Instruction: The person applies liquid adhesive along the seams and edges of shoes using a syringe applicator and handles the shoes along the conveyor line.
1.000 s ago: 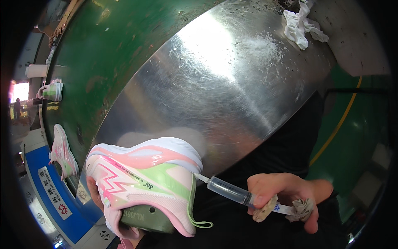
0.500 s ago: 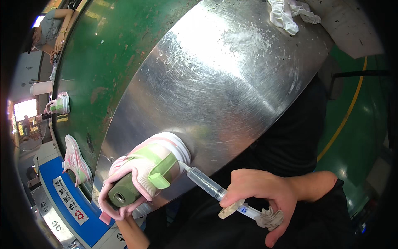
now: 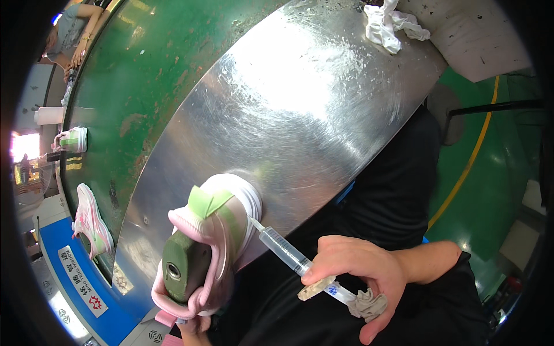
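Note:
A pink sneaker (image 3: 231, 230) with a light green strap and white sole rests against the near left part of the metal table (image 3: 277, 127). Inside its opening sits a dark green shoe last (image 3: 180, 266) with a metal-rimmed hole. My left hand (image 3: 195, 327) grips the sneaker from beneath at the heel, its fingers largely hidden. In my right hand (image 3: 360, 262) is a clear plastic syringe (image 3: 285, 251), wrapped in cloth at the flange and plunger end. The syringe tip meets the edge between the upper and the sole, on the sneaker's right side.
White crumpled cloth (image 3: 389, 26) lies at the table's far right. Beyond the left table edge, a green conveyor belt (image 3: 124, 115) carries another sneaker (image 3: 92, 225) and a farther one (image 3: 72, 139). A co-worker's arm (image 3: 86, 34) shows at the far left.
The sneaker has been rolled in my left hand, so its strap now faces up and left and more of its right side shows. The syringe tip stays at the sole edge.

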The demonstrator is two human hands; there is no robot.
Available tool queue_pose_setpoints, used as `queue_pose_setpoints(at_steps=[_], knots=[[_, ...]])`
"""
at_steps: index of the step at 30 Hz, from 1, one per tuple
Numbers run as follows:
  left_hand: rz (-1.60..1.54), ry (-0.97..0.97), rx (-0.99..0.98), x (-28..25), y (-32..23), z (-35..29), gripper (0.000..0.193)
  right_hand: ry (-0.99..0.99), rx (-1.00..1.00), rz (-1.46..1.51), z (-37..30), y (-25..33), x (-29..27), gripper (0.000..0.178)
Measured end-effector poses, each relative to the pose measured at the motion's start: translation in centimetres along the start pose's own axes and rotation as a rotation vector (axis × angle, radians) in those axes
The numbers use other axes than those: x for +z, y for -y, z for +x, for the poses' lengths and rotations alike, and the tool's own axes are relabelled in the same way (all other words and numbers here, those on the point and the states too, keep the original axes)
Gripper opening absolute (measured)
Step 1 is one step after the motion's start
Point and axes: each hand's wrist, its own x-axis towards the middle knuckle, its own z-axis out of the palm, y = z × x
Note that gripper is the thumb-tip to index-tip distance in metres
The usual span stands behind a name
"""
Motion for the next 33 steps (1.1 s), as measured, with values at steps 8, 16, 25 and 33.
queue_pose_setpoints(at_steps=[8,16,25,33], knots=[[-0.556,0.460,-0.217,7.5,1.3,0.1,0.080,-0.015,0.050,-0.004,0.5,1.1,1.0,0.097],[-0.690,0.629,-0.379,7.5,2.6,-4.6,0.085,0.010,0.132,0.272,0.9,2.7,1.8,0.102],[-0.675,0.739,-0.582,13.0,1.5,-3.6,0.048,0.146,0.572,0.226,1.4,9.2,0.1,0.106],[-0.540,0.833,-0.641,18.3,0.2,-2.3,0.028,0.054,0.416,-0.032,-0.5,13.4,-0.2,0.102]])
